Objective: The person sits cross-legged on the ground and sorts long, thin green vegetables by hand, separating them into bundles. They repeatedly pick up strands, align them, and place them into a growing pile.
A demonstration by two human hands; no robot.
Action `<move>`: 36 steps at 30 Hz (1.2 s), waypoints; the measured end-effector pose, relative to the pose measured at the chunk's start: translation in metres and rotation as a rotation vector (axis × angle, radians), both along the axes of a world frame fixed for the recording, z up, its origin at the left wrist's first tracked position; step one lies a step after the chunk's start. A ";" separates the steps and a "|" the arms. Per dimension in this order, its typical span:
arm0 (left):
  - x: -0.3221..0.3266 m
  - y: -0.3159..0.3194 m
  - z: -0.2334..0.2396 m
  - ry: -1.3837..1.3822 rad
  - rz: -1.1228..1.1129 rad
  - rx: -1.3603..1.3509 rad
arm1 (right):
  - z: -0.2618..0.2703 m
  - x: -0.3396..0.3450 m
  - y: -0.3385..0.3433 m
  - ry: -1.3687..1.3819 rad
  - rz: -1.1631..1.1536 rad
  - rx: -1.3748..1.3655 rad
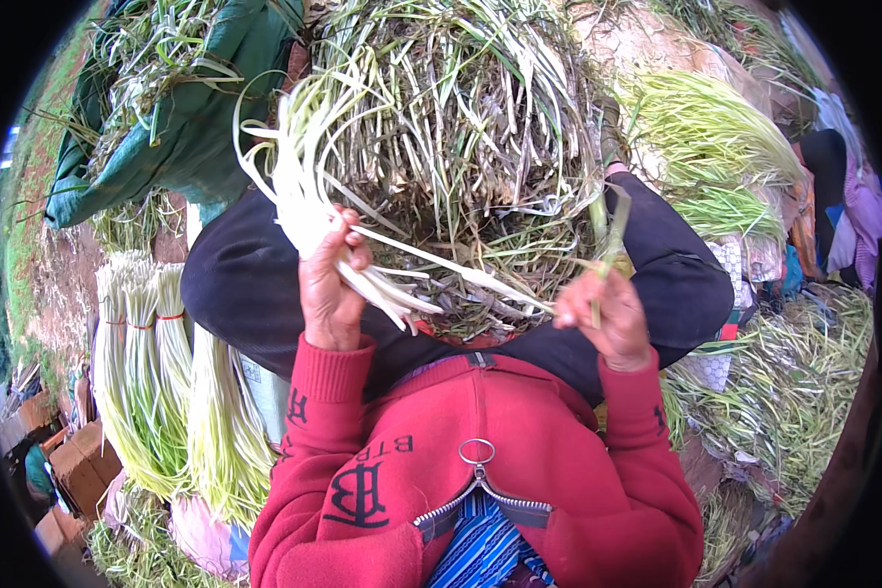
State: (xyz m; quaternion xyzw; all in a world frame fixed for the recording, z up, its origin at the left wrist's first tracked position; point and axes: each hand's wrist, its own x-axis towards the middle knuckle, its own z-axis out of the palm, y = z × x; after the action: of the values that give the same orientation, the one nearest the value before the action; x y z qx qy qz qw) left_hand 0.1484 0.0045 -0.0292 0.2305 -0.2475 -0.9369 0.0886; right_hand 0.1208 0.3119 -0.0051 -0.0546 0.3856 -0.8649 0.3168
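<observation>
My left hand [334, 283] is closed round a bunch of pale garlic-like stalks [298, 176], their long leaves curling upward and their white ends sticking out below the fist. One white stalk [441, 261] stretches from this bunch across to my right hand [603, 312]. The right fingertips pinch its far end, and a limp greenish leaf strip [614, 228] stands up from the same fingers. Before me, between my bent knees, lies a large heap of untrimmed stalks [456, 125] with dirty roots and dry leaves.
Bundles tied with red bands [140, 327] stand at the left beside a loose pale bundle [224, 419]. A green sack [184, 154] carries leaf scraps. Yellow-green leaves [713, 140] are piled at the right, above scattered trimmings [786, 389]. Bricks [84, 459] lie at lower left.
</observation>
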 end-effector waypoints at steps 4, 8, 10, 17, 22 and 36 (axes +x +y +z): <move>-0.003 -0.030 0.014 0.112 0.083 0.060 | 0.037 -0.009 0.063 -0.004 -0.375 -0.107; -0.001 -0.050 0.025 0.167 0.108 0.017 | 0.073 -0.013 0.122 0.206 -0.538 -0.151; -0.001 -0.058 0.033 0.192 0.125 0.006 | 0.085 -0.011 0.151 0.275 -0.669 -0.137; -0.013 -0.090 0.068 0.335 0.213 0.019 | 0.098 -0.025 0.193 0.337 -1.195 -0.175; -0.030 -0.044 0.044 0.110 0.121 -0.283 | 0.012 -0.041 0.064 0.261 -0.218 0.838; -0.046 0.002 0.013 -0.175 -0.060 -0.141 | -0.107 -0.252 -0.069 0.300 -0.215 1.155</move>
State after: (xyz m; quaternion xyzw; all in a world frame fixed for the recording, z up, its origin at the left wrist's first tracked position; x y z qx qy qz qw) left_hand 0.1023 0.0066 -0.0161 0.2972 -0.3264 -0.8956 0.0545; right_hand -0.1310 0.2426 -0.1124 0.0439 0.8365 -0.5257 0.1484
